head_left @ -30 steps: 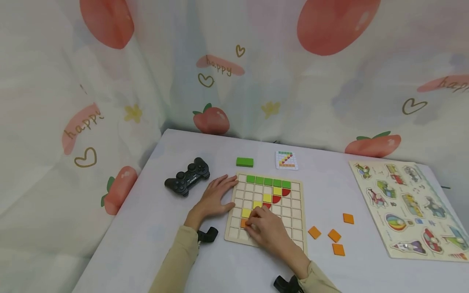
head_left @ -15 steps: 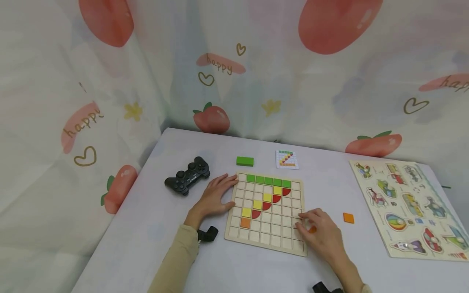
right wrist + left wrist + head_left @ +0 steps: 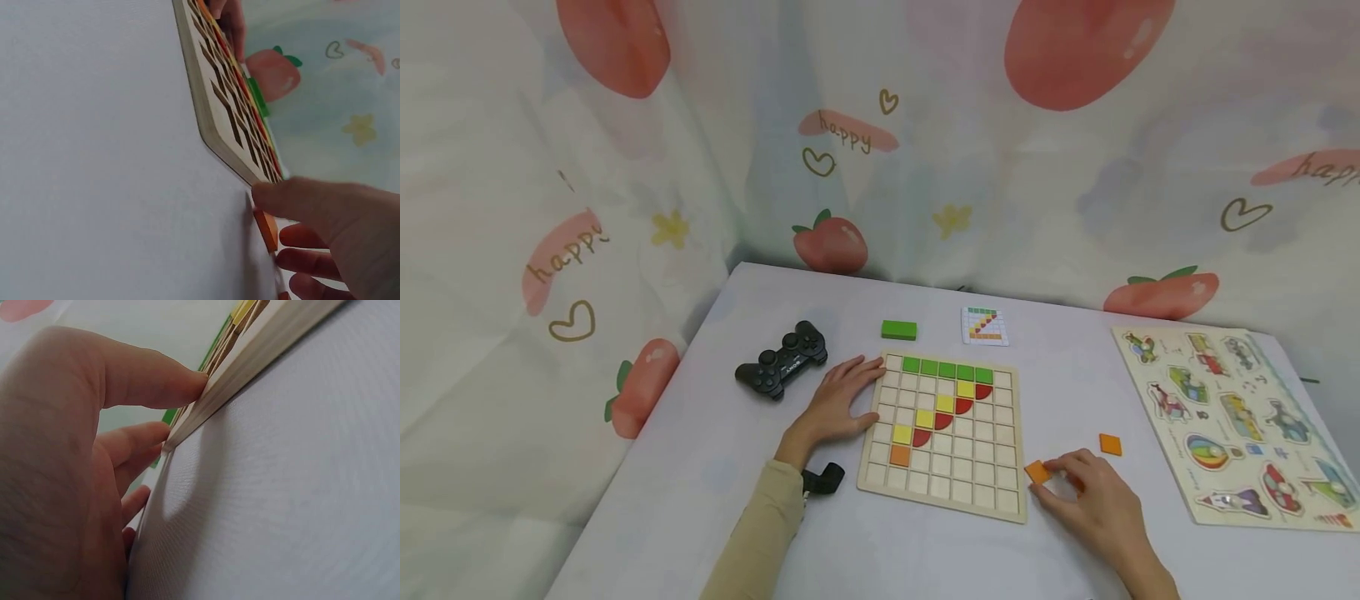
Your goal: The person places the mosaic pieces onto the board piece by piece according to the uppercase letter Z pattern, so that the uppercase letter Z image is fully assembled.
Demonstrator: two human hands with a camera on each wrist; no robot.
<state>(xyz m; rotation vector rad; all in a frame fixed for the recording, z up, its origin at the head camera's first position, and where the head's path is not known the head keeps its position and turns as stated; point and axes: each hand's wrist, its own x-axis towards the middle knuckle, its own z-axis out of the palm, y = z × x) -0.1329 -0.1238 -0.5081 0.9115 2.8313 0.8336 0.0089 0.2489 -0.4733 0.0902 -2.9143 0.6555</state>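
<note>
A wooden grid board (image 3: 942, 499) lies on the table. It bears a top row of green squares (image 3: 947, 370), diagonals of yellow squares (image 3: 924, 418) and red quarter-round tiles (image 3: 942, 421), and one orange square (image 3: 899, 455) low on the left. My left hand (image 3: 835, 407) rests at the board's left edge, fingers spread, with the thumb and fingertips touching the rim in the left wrist view. Off the right edge, my right hand (image 3: 1096, 502) pinches an orange square tile (image 3: 1037, 472) between thumb and index finger. In the right wrist view the other fingers curl behind this tile (image 3: 267, 230).
Another orange tile (image 3: 1110, 444) lies beyond the right hand. A picture puzzle board (image 3: 1172, 433) is at the far right. Behind the grid board lie a green block (image 3: 898, 330) and a pattern card (image 3: 985, 326). A black game controller (image 3: 781, 359) lies left of them.
The right hand has left the orange square on the board and moved right to the loose orange tiles, now holding one. It covers the nearer tiles. The left hand has stayed put.
</note>
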